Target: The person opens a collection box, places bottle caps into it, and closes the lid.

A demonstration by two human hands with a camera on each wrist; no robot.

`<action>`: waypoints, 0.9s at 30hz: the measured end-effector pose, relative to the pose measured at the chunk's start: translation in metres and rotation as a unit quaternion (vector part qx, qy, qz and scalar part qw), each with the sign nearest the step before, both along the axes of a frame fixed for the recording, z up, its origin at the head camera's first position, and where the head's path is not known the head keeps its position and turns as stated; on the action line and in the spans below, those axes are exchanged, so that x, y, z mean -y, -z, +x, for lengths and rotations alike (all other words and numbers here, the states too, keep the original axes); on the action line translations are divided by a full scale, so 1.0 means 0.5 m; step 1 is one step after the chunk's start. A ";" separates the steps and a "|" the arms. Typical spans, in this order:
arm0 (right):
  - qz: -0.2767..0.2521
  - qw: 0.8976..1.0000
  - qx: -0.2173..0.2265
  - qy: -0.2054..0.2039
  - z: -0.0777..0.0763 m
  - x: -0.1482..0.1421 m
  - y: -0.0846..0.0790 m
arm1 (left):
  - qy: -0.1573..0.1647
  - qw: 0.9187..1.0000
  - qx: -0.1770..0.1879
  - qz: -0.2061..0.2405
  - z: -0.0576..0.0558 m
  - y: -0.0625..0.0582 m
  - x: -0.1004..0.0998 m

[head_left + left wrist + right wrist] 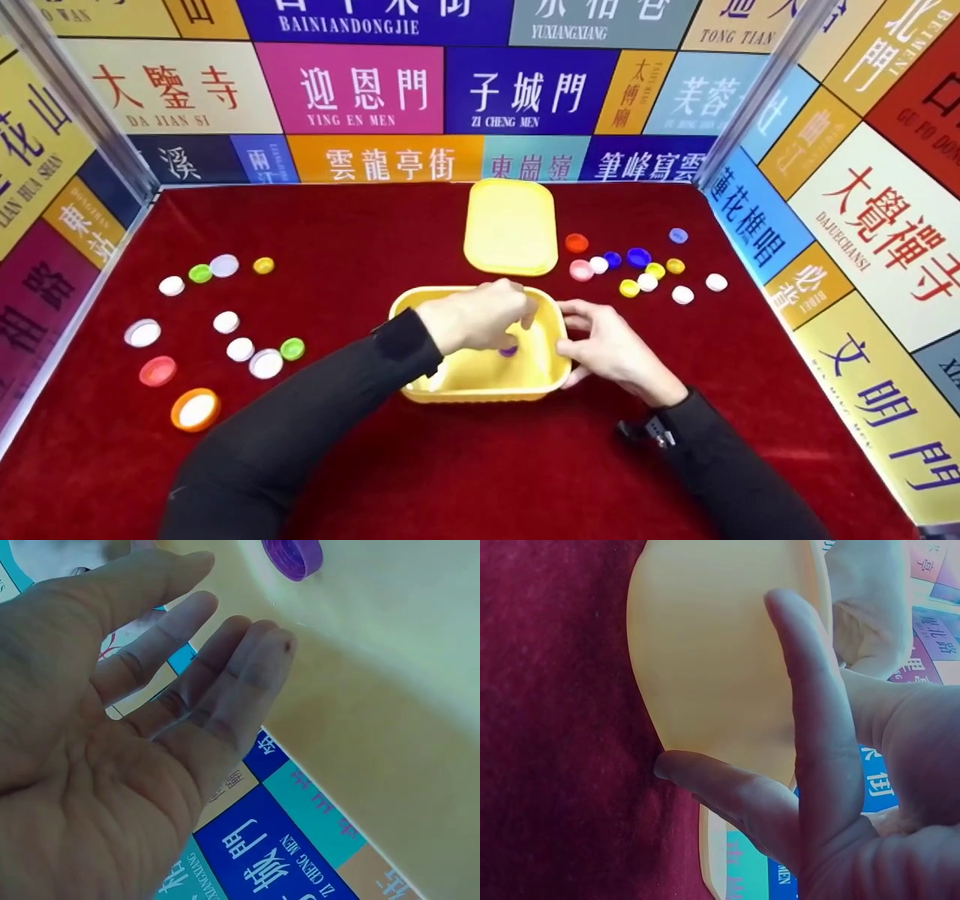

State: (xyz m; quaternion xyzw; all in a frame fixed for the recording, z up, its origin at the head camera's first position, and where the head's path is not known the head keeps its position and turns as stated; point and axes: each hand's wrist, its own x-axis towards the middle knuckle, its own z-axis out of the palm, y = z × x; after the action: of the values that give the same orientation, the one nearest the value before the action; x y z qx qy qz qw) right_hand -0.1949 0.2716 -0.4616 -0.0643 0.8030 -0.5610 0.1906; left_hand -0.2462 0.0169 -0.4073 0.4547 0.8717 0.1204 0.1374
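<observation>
A box [480, 394] is found near the middle of a dark red cloth [525, 465], its mouth uncovered. It is pale yellow and rectangular, with rounded corners and a thin lip; its inside is smooth and glossy, and marked by bright highlights. A purple cap [300, 561] is seen inside the box, small and ring-shaped, with its hollow side exposed. The left hand [480, 313] is held over the box with fingers relaxed and slightly spaced; nothing is gripped by it, and a gap between fingertips and cap is shown in the left wrist view. The box's right end is touched by the right hand [611, 349], whose fingers and thumb are extended and spread; the contact of each fingertip cannot be fully judged. A yellow lid [511, 227] is laid behind the box. Left-side caps [240, 349], mostly white, are scattered; right-side caps [638, 258], including blue, yellow and white ones, are more closely grouped.
</observation>
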 end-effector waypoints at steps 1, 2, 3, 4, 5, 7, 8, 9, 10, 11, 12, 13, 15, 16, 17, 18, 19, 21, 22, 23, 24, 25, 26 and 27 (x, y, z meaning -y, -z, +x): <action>0.001 1.000 -0.001 0.001 0.000 0.000 0.000 | -0.001 1.000 -0.002 0.002 0.000 -0.001 0.003; 0.003 1.000 -0.003 0.003 0.000 0.001 -0.001 | -0.002 1.000 -0.003 0.006 0.000 -0.002 0.005; 0.004 1.000 -0.004 0.005 0.000 0.002 -0.001 | -0.005 1.000 -0.005 0.009 0.000 -0.002 0.009; 0.007 1.000 -0.005 0.007 0.000 0.003 -0.001 | -0.008 1.000 -0.007 0.013 0.000 -0.003 0.012; 0.008 1.000 -0.005 0.009 0.000 0.003 -0.001 | -0.010 1.000 -0.012 0.018 0.000 -0.004 0.017; 0.010 1.000 -0.005 0.013 0.000 0.005 0.000 | -0.016 0.999 -0.026 0.029 -0.003 -0.005 0.028; 0.009 1.000 -0.004 0.015 0.000 0.006 0.000 | -0.020 0.999 -0.031 0.037 -0.005 -0.006 0.034; 0.009 1.000 -0.003 0.017 0.000 0.008 0.000 | -0.025 0.998 -0.038 0.046 -0.007 -0.005 0.041; 0.009 1.000 -0.003 0.019 0.000 0.009 0.001 | -0.031 0.997 -0.043 0.055 -0.010 -0.005 0.049; 0.008 1.000 -0.002 0.020 0.001 0.010 0.001 | -0.038 0.996 -0.048 0.066 -0.012 -0.006 0.058; 0.009 1.000 -0.002 0.022 0.001 0.011 0.002 | -0.047 0.995 -0.053 0.077 -0.016 -0.006 0.068; 0.009 1.000 -0.002 0.024 0.002 0.012 0.001 | -0.055 0.993 -0.058 0.088 -0.019 -0.006 0.078; 0.010 1.000 -0.003 0.026 0.002 0.013 0.002 | -0.076 0.988 -0.068 0.113 -0.027 -0.006 0.101; 0.010 1.000 -0.004 0.026 0.003 0.013 0.001 | -0.085 0.986 -0.074 0.127 -0.032 -0.006 0.113; 0.012 1.000 -0.004 0.027 0.003 0.013 0.001 | -0.095 0.982 -0.081 0.140 -0.037 -0.006 0.127; 0.012 1.000 -0.005 0.028 0.003 0.014 0.001 | -0.104 0.979 -0.087 0.153 -0.043 -0.005 0.140; 0.013 0.999 -0.005 0.029 0.003 0.014 0.001 | -0.112 0.976 -0.094 0.164 -0.049 -0.003 0.154; 0.013 1.000 -0.007 0.028 0.002 0.014 0.001 | -0.129 0.969 -0.103 0.184 -0.060 0.002 0.182; 0.012 1.000 -0.007 0.028 0.002 0.014 0.002 | -0.136 0.966 -0.108 0.192 -0.066 0.005 0.196; 0.013 1.000 -0.008 0.028 0.001 0.014 0.002 | -0.146 0.963 -0.109 0.197 -0.071 0.009 0.211; 0.014 0.999 -0.009 0.027 0.001 0.014 0.003 | -0.156 0.961 -0.109 0.201 -0.076 0.014 0.225; 0.015 0.999 -0.010 0.027 0.001 0.014 0.003 | -0.167 0.958 -0.108 0.206 -0.080 0.019 0.240; 0.016 0.999 -0.011 0.027 0.002 0.014 0.004 | -0.180 0.955 -0.106 0.209 -0.084 0.025 0.256; 0.017 0.999 -0.011 0.027 0.002 0.014 0.005 | -0.194 0.952 -0.106 0.211 -0.088 0.031 0.271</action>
State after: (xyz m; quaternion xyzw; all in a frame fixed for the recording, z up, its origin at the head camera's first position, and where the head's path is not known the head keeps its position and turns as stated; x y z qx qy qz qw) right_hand -0.1938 0.2644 -0.4640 -0.0455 0.8159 -0.5514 0.1682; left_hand -0.2903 -0.1187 -0.4227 0.3061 0.9072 0.2768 -0.0811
